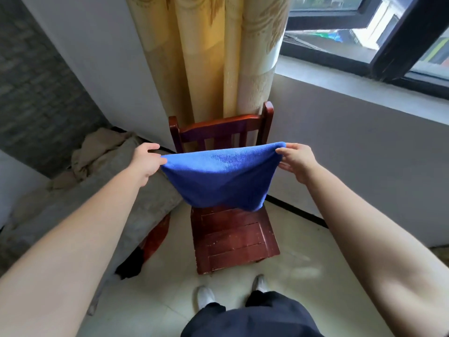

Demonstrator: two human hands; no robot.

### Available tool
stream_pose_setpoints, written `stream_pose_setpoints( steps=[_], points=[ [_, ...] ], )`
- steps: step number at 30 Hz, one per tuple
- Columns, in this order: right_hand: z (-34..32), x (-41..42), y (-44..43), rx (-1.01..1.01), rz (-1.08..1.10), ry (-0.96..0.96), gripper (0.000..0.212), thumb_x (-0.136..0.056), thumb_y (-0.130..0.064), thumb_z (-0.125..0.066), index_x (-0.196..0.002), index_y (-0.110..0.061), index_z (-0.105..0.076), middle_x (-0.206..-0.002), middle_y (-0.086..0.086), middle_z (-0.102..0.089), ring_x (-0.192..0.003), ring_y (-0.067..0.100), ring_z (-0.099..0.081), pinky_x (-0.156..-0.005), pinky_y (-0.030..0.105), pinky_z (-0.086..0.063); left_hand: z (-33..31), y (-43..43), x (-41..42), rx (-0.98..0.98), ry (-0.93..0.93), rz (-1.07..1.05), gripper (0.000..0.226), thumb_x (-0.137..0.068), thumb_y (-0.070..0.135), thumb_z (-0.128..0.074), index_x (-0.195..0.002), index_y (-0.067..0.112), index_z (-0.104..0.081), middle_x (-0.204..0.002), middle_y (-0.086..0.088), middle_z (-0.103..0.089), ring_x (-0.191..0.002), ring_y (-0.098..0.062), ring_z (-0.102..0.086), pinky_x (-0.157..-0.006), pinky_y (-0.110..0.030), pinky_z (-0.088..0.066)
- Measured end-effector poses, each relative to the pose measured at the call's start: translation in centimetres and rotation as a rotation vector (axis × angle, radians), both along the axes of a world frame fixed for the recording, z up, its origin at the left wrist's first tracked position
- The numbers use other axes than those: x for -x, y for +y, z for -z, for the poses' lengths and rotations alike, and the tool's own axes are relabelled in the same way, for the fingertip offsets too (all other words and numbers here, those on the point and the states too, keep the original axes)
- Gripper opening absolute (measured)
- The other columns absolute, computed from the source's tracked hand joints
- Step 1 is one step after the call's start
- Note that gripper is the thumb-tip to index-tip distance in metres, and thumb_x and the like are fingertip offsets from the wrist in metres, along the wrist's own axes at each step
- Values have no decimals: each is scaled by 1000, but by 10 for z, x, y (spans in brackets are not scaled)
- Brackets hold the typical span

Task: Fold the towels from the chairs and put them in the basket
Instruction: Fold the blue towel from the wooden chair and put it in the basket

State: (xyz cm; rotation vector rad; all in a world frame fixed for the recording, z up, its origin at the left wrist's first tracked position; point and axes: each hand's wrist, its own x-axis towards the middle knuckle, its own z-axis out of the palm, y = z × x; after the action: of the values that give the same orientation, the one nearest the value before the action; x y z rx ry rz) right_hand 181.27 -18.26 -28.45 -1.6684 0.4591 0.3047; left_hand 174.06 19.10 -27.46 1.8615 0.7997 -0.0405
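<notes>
Head view, operator speaking: going left to right, I have a bed with rumpled grey bedding (pixel 73 190) at the left edge, then my left hand (pixel 145 161).

Supervisor: What are its fingers doing?

Operator: They pinch the left top corner of the blue terry towel (pixel 218 181), arm stretched forward and nearly straight. The towel hangs spread between both hands, in front of the back of the dark red wooden chair (pixel 233 237). Its lower edge sags low over the seat; I cannot tell whether it touches.

Supervisor: And the right side?

Operator: My right hand (pixel 295 161) mirrors the left. Its thumb and fingers pinch the right top corner at about the same height, with the arm extended too. Behind the chair is a yellow curtain (pixel 201 57), with a dark-framed window (pixel 388 45) to the right of it.

Supervisor: How far along are we?

Operator: Early, I judge. This towel is off the chair and held open, but I see no clear fold in it yet. The basket is not in view, and neither are any other chairs or towels. So folding, carrying and dropping it in are all left.
</notes>
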Motion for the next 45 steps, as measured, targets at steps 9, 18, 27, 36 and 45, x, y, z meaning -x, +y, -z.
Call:
stream_pose_setpoints(
  steps=[9, 18, 27, 36, 45],
  points=[
    [12, 6, -9, 144, -116, 4, 48, -85, 13, -59, -125, -13, -66, -114, 13, -65, -94, 24, -64, -71, 30, -58, 25, 0, 9, 8, -13, 115, 34, -86, -11, -62, -117, 4, -62, -106, -15, -67, -99, -24, -61, -92, -32, -49],
    [16, -4, -9, 632, -443, -214, 45, -73, -7, -80, -117, -16, -74, -97, 5, -75, -87, 15, -66, -92, 26, -51, 32, 0, 8, -267, 122, 426, 38, -69, 0, -82, -105, 10, -74, -99, -4, -68, -90, -20, -61, -79, -25, -44],
    [35, 6, -23, 881, -766, -315, 28, -84, -11, -73, -108, -26, -78, -92, -2, -61, -93, 19, -60, -88, 28, -45, 61, 4, 18, -624, 175, 536, 32, -79, -3, -58, -85, 21, -77, -98, -7, -71, -95, -30, -61, -82, -31, -47],
    [51, 5, -29, 1088, -905, -251, 20, -81, -41, -78, -99, -34, -79, -94, -6, -50, -92, 19, -61, -69, 27, -40, 78, -3, 29, -783, 352, 590, 20, -90, 23, -60, -98, 39, -69, -106, -1, -69, -100, -28, -62, -73, -28, -41],
    [43, -18, -25, 1133, -741, -390, 20, -91, -40, -68, -107, -31, -76, -107, 0, -60, -94, 23, -64, -70, 28, -40, 76, -6, 12, -795, 140, 387, 15, -88, 14, -63, -94, 24, -72, -99, -8, -71, -98, -35, -58, -79, -40, -50]
  ],
)
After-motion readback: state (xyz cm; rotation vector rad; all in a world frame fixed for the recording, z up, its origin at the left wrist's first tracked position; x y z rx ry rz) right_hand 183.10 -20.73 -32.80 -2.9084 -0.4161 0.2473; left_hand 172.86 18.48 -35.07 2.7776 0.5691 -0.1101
